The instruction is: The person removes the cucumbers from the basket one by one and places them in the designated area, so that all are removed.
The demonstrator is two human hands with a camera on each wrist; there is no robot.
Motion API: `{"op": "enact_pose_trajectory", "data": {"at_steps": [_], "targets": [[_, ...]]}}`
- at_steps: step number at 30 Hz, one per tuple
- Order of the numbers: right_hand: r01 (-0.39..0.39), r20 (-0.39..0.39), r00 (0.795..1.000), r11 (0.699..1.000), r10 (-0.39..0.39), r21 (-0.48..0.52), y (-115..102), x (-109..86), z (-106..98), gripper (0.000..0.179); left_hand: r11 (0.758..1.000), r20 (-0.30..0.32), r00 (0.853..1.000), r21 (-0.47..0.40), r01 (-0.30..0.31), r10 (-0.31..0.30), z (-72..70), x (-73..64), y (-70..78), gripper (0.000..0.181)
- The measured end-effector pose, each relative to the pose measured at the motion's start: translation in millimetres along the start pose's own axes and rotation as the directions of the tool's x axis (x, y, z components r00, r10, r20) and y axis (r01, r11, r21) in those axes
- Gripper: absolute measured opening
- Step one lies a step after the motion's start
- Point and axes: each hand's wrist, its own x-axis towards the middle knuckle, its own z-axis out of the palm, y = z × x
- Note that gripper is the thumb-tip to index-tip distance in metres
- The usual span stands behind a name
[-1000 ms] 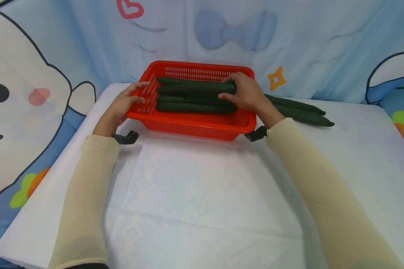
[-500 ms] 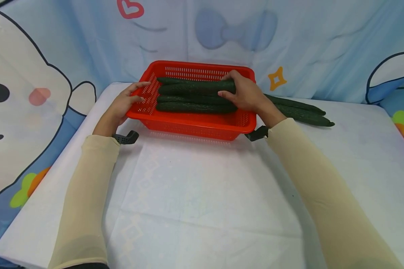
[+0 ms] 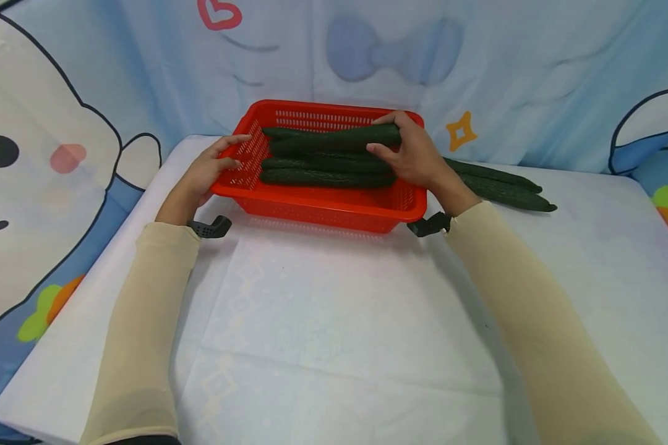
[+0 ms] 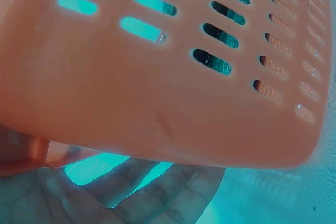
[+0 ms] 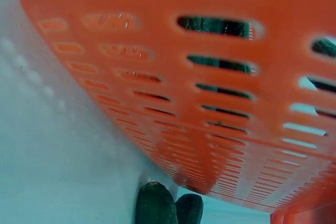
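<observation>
A red plastic basket [image 3: 323, 213] with slotted walls sits at the back of the table in the head view. Several dark green cucumbers [image 3: 325, 178] lie lengthwise inside it. My left hand [image 3: 199, 175] grips the basket's left end, fingers over the rim; in the left wrist view its fingers [image 4: 181, 192] show past the slotted wall. At the basket's right end my right hand [image 3: 417, 154] holds one cucumber [image 3: 339, 141] by its right end, which is raised above the others. In the right wrist view the basket wall [image 5: 231, 129] hides that hand.
Two more cucumbers [image 3: 503, 188] lie on the white tablecloth [image 3: 339, 321], to the right of the basket and partly behind the right forearm. A printed blue curtain [image 3: 289, 68] hangs right behind the table's back edge.
My right hand has moved slightly up and right, lifting the right end of the cucumber it holds so that it tilts. My left hand stays on the basket's end.
</observation>
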Motion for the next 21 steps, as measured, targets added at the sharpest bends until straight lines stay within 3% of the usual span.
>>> {"op": "enact_pose_trajectory", "data": {"at_steps": [21], "targets": [[0.038,-0.078,0.996,0.998,-0.034,0.059,-3.0,-5.2,2.9,0.050,1.000,-0.016,1.000,0.025,0.009,-0.008,-3.1,-0.3,-4.3,0.053]]}}
